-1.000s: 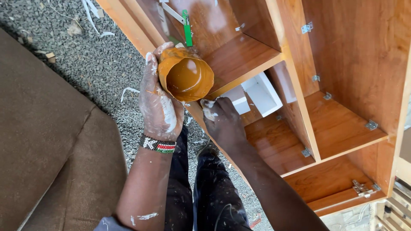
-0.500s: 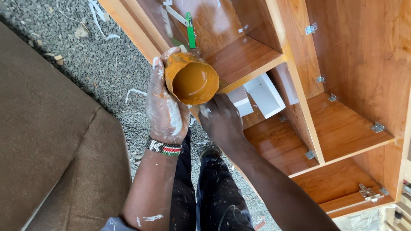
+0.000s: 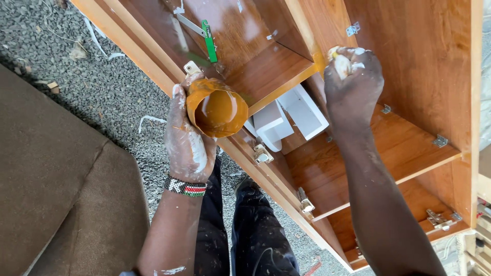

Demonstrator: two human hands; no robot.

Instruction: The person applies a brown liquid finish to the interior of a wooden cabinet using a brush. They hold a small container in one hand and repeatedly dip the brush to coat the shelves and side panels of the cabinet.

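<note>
My left hand (image 3: 188, 144), smeared with pale paste and wearing a beaded wristband, grips an orange cut-open container (image 3: 216, 108) with glossy orange-brown liquid inside, held over the front edge of a wooden cabinet (image 3: 409, 61). My right hand (image 3: 353, 82) is raised inside the cabinet and closed around a small yellowish-white wad (image 3: 341, 64), pressed against the edge of an upright wooden divider (image 3: 312, 30). The cabinet is glossy reddish-brown with several shelves and compartments.
White block-shaped pieces (image 3: 286, 120) lie in a cabinet compartment below the container. A green-handled tool (image 3: 208, 41) rests on the upper shelf. Metal hinges (image 3: 262, 153) line the cabinet's front edge. A brown cushion (image 3: 56, 189) is at left, gravel ground (image 3: 102, 76) beyond. My dark trousers (image 3: 245, 230) show below.
My right hand has risen from below the container up to the divider edge inside the cabinet. My left hand still holds the container, shifted slightly.
</note>
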